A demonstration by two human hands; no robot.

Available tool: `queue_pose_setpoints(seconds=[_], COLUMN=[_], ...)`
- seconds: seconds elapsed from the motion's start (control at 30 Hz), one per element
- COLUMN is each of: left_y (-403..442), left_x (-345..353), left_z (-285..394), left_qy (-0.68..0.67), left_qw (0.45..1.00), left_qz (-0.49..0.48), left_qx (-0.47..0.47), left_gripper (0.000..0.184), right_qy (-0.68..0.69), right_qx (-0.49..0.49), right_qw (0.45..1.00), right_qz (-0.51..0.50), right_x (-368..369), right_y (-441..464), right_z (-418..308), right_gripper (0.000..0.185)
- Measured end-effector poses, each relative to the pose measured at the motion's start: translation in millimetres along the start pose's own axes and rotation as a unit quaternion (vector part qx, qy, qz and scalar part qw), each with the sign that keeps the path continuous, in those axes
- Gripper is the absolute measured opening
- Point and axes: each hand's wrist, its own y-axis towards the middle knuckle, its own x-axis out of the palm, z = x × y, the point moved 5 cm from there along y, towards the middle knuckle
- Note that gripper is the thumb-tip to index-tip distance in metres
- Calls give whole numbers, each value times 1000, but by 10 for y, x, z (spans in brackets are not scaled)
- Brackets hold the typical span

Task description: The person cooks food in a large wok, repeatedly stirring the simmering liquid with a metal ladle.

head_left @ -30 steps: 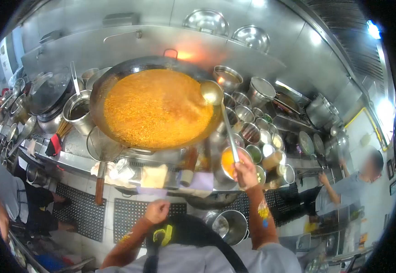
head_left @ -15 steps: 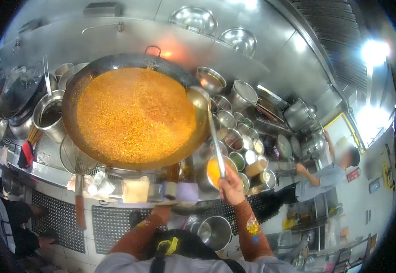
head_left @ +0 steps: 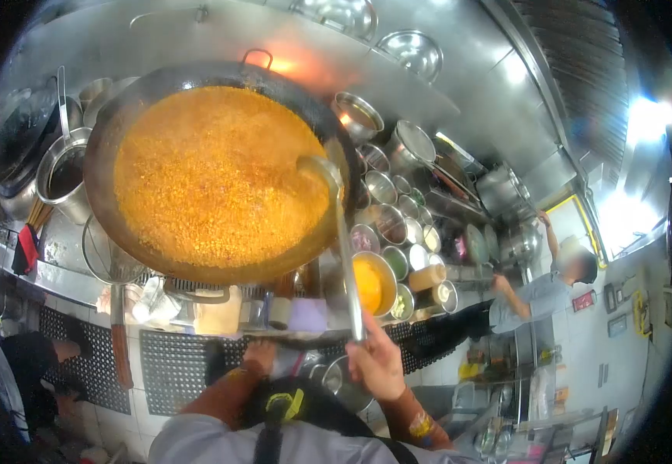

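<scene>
My right hand is wrapped round the end of a long metal ladle. The ladle's head dips into the orange, grainy stew at the right side of a very large dark wok. Steam rises from the stew. Just right of the ladle handle is a metal bowl with orange-yellow liquid in it. My left hand is low, by the counter's front edge, near a purple cloth. Its fingers are too small and blurred to read.
Many metal pots and ingredient bowls crowd the right of the wok. At the left are a pot of dark liquid and a wooden-handled strainer. A co-worker stands at the right; another person is at lower left.
The ladle's head has moved left from the wok's right rim into the stew, and my right hand has come down closer to me. The whole view has shifted slightly.
</scene>
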Motion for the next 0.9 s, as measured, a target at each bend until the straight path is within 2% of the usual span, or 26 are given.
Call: queue_pose_setpoints(seconds=[0.03, 0.07, 0.13, 0.23, 0.33, 0.4, 0.47, 0.53, 0.57, 0.63, 0.67, 0.73, 0.83, 0.9], left_y=[-13, 0, 76, 141, -125, -451, -910, -1490, -1830, -2705, -3096, -3912, -4870, -5073], left_x=[-8, 9, -105, -291, -477, -591, -488, -310, -177, 389, 658, 1037, 1182, 1186], left_z=[-4, -8, 11, -49, -195, -375, -660, -1036, -1231, -1674, -1895, -1983, -1818, -1785], left_qy=[-38, -25, 3, -87, -124, -127, -153, -177, -189, -153, -169, -101, -195, -231], left_qw=[999, 999, 995, 961, 985, 986, 979, 960, 948, 899, 870, 940, 843, 809], left_qz=[8, -28, -99, -259, -106, -75, -41, -30, -21, 77, -60, -80, -148, -139], left_qx=[-8, 0, 14, -30, -53, -81, -132, -215, -255, -404, -459, -315, -479, -523], left_gripper=[46, 47, 49, 52, 52, 46, 45, 47, 48, 41, 40, 44, 43, 43], right_qy=[26, 52, 22, 27, 62, 120, 134, 161, 171, 188, 191, 186, 142, 95], right_qx=[2, 2, 6, -71, -81, -97, -124, -113, -106, -99, -89, -73, -75, -77], right_qw=[1000, 999, 1000, 997, 995, 986, 982, 977, 978, 977, 978, 980, 986, 990], right_qz=[-4, -10, -7, 16, 13, 58, 49, 79, 57, 16, 7, -12, -55, -77], right_x=[-9, -36, -130, -82, 299, 586, 880, 1185, 1297, 1412, 1464, 1543, 1673, 1769], right_y=[-122, -185, -97, 482, 1125, 1641, 2240, 2469, 2629, 2952, 3021, 3174, 3382, 3423], right_z=[-25, -41, -138, -273, -680, -684, -634, -780, -810, -812, -831, -914, -1006, -1091], right_gripper=[72, 71, 70, 73, 76, 64, 45, 31, 32, 35, 36, 38, 34, 38])
